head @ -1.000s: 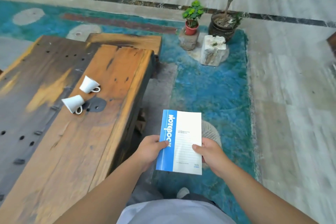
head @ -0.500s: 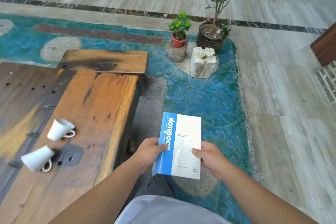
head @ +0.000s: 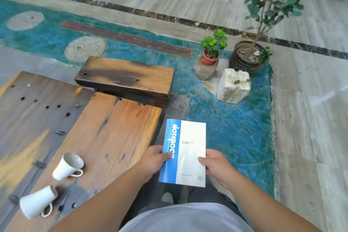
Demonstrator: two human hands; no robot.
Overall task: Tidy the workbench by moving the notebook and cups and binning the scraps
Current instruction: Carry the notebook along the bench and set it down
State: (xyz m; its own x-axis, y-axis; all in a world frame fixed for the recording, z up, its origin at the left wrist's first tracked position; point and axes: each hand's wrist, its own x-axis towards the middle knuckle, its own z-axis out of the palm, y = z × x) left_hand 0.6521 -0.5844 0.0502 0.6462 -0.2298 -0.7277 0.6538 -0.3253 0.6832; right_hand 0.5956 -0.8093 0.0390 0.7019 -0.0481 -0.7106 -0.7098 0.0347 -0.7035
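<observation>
I hold a blue-and-white notebook (head: 185,149) in front of me, over the floor to the right of the wooden workbench (head: 105,137). My left hand (head: 153,160) grips its blue spine edge and my right hand (head: 216,165) grips its white right edge. Two white cups lie on their sides on the bench at the lower left: one cup (head: 68,165) nearer the middle, the other cup (head: 36,202) closer to me. No scraps or bin show in this view.
A low dark wooden block (head: 126,77) stands past the bench's far end. Two potted plants, a small red pot (head: 210,59) and a large dark pot (head: 247,58), sit by a pale stone (head: 233,85) on the blue floor patch at the right.
The view has swung and lifted, so the bench and cups have slid toward the lower left. Both hands keep the same hold on the notebook.
</observation>
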